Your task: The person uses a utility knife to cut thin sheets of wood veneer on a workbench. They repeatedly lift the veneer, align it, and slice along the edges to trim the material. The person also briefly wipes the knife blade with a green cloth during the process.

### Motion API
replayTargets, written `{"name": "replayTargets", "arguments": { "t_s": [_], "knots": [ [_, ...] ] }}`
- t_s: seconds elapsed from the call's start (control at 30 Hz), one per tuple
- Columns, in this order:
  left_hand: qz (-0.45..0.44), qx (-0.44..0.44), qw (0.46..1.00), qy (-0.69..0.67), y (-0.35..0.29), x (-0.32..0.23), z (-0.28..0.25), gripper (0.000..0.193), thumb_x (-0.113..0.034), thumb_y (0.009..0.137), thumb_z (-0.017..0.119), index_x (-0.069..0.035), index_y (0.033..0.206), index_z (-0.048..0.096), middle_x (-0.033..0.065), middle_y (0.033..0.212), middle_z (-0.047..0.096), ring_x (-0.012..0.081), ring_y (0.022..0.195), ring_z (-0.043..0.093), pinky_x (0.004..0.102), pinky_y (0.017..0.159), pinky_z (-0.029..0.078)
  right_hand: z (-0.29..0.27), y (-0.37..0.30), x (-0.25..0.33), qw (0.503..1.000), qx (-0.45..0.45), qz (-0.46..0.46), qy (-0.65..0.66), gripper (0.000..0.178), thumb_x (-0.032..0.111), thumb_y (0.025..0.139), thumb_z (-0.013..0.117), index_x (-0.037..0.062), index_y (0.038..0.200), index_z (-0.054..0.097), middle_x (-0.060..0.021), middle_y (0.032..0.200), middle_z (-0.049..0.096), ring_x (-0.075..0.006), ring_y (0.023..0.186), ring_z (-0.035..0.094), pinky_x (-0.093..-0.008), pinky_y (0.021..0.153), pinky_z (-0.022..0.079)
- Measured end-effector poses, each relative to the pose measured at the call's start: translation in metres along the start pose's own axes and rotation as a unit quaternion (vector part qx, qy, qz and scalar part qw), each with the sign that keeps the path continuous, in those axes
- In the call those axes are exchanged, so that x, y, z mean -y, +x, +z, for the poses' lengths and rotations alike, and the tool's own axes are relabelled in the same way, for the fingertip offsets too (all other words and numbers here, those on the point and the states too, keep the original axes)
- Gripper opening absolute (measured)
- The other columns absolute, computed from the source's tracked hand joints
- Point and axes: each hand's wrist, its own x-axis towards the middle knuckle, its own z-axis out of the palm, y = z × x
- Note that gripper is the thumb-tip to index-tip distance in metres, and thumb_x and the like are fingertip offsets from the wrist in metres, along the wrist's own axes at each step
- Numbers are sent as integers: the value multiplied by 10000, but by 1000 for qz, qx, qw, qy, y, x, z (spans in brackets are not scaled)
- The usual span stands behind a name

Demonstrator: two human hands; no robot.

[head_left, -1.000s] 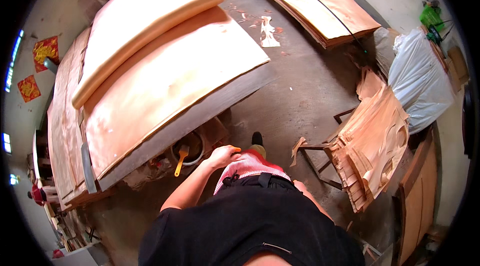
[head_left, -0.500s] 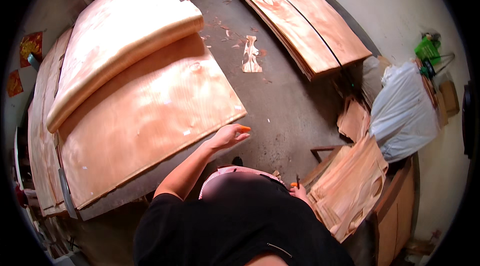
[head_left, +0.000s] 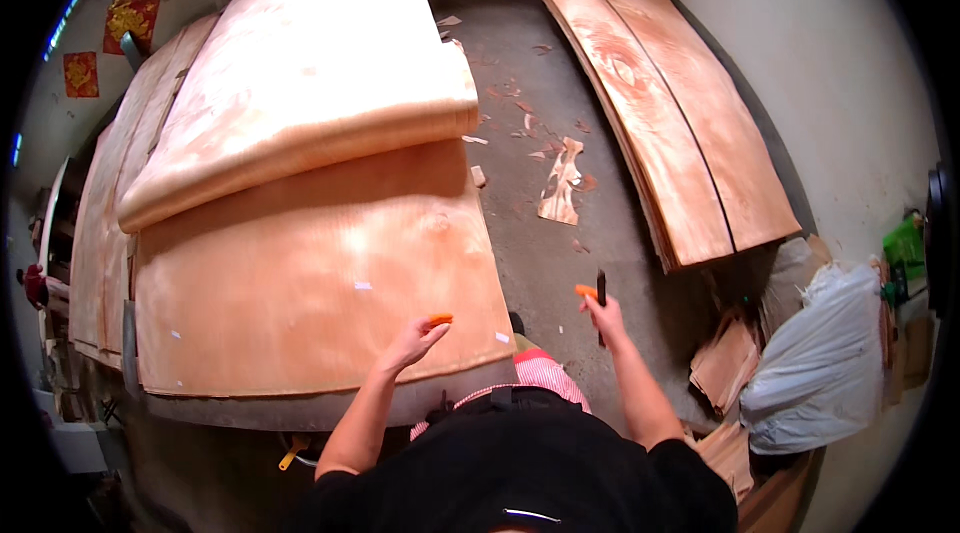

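My left hand (head_left: 412, 343) hangs over the near edge of a broad stack of wood veneer sheets (head_left: 300, 273). It holds nothing, its fingers are loosely bent and apart, and an orange cover sits on a fingertip. Farther back on the stack, the upper veneer (head_left: 320, 83) is folded over in a thick rounded bend. Out over the floor on the right, my right hand (head_left: 605, 316) is closed around a slim dark tool (head_left: 602, 288) held upright; its exact kind is unclear. An orange fingertip cover shows on this hand too. Small white pieces (head_left: 362, 285) lie on the veneer.
A second, narrower veneer stack (head_left: 670, 113) with a dark lengthwise gap lies along the right wall. Between the stacks, a torn veneer scrap (head_left: 562, 183) and small chips lie on the floor. A white plastic bag (head_left: 815, 363) and veneer offcuts (head_left: 725, 363) are at lower right.
The view has turned rightward onto the big stack's front. My right hand has come up and forward from beside the offcuts with the dark tool. My left hand is now over the veneer's near edge.
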Motion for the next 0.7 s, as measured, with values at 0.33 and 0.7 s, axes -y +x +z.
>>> {"name": "replayTargets", "arguments": {
  "t_s": [0.33, 0.7],
  "knots": [
    [-18, -244, 969, 11, 23, -47, -11, 263, -147, 845, 559, -3, 1065, 572, 60, 984, 608, 111, 894, 551, 233, 781, 433, 212, 289, 234, 953, 171, -94, 230, 186, 137, 877, 470, 99, 1035, 560, 19, 802, 569, -45, 572, 454, -213, 507, 429],
    [-238, -289, 926, 53, -46, -44, 73, 291, -204, 827, 568, -26, 1056, 581, 119, 1014, 607, 191, 913, 585, 273, 800, 444, 280, 429, 257, 958, 218, 61, 179, 274, 124, 882, 416, 193, 1088, 583, 18, 699, 477, -79, 530, 426, -231, 473, 466]
  ]
}}
